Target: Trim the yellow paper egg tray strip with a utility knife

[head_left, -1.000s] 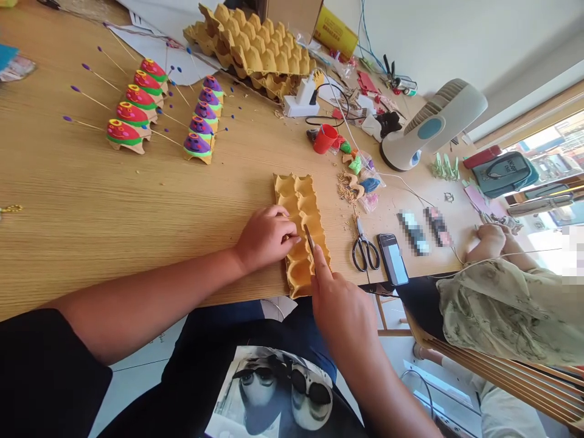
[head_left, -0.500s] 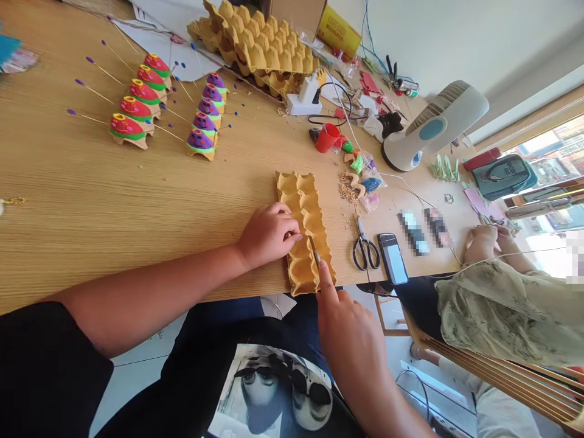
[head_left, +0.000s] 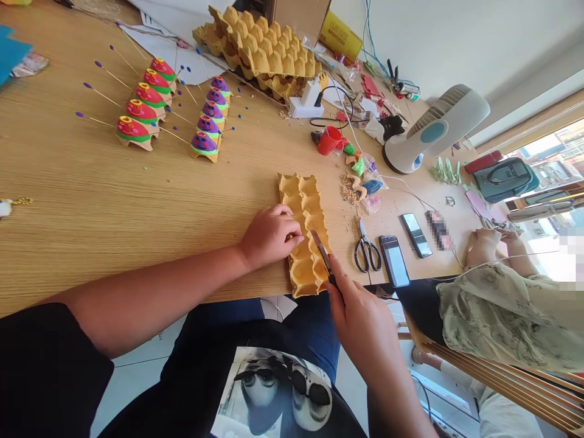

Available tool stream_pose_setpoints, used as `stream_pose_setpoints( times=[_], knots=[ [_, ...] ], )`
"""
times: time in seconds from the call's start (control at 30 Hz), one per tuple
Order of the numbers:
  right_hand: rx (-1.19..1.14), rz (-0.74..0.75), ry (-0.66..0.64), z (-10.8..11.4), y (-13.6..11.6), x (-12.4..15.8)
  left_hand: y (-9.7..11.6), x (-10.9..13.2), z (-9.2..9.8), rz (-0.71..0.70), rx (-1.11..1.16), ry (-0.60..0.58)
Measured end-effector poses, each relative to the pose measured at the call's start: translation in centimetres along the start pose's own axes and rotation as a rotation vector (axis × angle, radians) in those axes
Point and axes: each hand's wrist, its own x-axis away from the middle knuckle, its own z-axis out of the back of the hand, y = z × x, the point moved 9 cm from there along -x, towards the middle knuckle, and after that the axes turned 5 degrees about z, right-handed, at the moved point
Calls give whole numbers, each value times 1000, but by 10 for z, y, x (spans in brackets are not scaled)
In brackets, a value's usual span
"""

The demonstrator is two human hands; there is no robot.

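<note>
A yellow egg carton strip with two rows of cups lies at the table's front edge. My left hand rests over its left side, fingers curled round the rim and gripping it. In my right hand is a utility knife, its blade pointing up and left over the strip's right row. Whether the blade tip touches the cardboard I cannot tell. To the right lie black-handled scissors.
Painted egg-carton caterpillars, red and purple, stand at the left. Egg trays are stacked at the back. Phones, a red cup and a white fan are on the right, where another person sits.
My right hand has moved right and slightly back with the utility knife, showing more of its blade. My left hand stays on the egg carton strip. The view has shifted slightly.
</note>
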Motion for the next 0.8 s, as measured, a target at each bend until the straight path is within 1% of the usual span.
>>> stream_pose_setpoints(
  times=[0.1,0.4,0.63,0.8],
  knots=[
    [28,-17,-23,-6,1,-1,0,0,0,-2,-5,-6],
    [22,-4,-19,-8,-1,1,1,0,1,-7,6,-11],
    [56,36,32,-12,-5,7,0,0,1,6,10,-9],
    [54,31,61,-15,-7,11,1,0,2,1,5,-3]
  ],
)
